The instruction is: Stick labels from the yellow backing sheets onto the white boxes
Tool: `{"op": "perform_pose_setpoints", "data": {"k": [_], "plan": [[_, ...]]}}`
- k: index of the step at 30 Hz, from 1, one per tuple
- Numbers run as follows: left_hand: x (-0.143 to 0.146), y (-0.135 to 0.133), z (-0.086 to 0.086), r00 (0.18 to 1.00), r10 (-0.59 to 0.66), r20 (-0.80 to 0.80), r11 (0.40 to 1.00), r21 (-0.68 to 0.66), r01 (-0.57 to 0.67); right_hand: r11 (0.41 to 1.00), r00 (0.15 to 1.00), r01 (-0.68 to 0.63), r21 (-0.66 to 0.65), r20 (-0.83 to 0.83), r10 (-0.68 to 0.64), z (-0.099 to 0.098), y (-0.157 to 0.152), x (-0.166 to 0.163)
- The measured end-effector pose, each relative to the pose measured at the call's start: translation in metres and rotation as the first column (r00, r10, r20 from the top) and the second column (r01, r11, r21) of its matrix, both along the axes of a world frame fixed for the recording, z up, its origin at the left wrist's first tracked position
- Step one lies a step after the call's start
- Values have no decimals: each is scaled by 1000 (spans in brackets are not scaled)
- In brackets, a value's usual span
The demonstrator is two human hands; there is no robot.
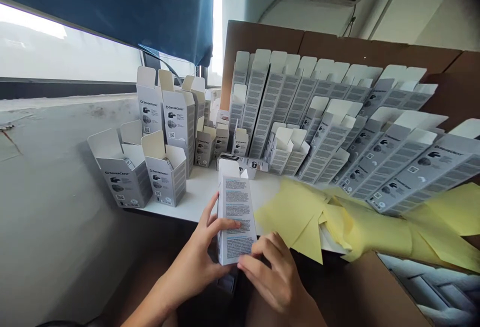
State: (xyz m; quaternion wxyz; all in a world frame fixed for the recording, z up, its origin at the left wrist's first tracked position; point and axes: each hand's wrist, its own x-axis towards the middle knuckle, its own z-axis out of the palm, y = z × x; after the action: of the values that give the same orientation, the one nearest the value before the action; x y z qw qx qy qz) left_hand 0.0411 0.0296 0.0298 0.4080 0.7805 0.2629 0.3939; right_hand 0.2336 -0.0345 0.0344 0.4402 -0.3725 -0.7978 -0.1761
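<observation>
In the middle of the head view, a small printed carton (237, 219) stands upright in front of the table edge, its top flaps raised. My left hand (204, 247) grips it from the left and below, with fingers across its text-covered side. The curled fingers of my right hand (272, 272) press at the carton's lower right corner. Behind it, a flat printed box (258, 164) lies on the white table (202, 192). Two short open cartons (162, 182) stand to the left with something inside them. What lies under the held carton's base is hidden.
Rows of tall open cartons (258, 112) fill the back and right of the table, before a brown cardboard wall (270, 37). Yellow paper sheets (300, 212) hang over the front edge. At lower right is a cardboard box (390, 292) with packed contents. A wall (48, 182) borders the left.
</observation>
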Motion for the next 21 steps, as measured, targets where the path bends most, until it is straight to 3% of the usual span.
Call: {"op": "perform_pose_setpoints", "data": {"k": [4,7,9,12,15,18,21], "plan": [[3,8,-5,1000,6,23,984,176,-10,999,1000,0,43,22,-1,-9,2,5],[11,23,-17,1000,5,-24,929,370,4,990,963,-19,-138,-269,-19,-17,7,13],[20,36,-26,996,12,-93,886,463,33,944,870,-97,-316,-487,-74,-19,14,18],[40,51,-37,982,45,-181,830,555,64,876,755,-171,-450,-632,-177,-22,30,22],[59,56,-41,987,-47,-153,831,543,123,874,635,-190,-447,-735,-238,-29,46,25],[72,53,-42,985,-170,-21,872,463,160,857,463,-308,-413,-852,-245,-38,57,35],[78,57,-46,992,-126,19,885,454,104,856,339,-359,-373,-906,-252,-33,65,54]]}}
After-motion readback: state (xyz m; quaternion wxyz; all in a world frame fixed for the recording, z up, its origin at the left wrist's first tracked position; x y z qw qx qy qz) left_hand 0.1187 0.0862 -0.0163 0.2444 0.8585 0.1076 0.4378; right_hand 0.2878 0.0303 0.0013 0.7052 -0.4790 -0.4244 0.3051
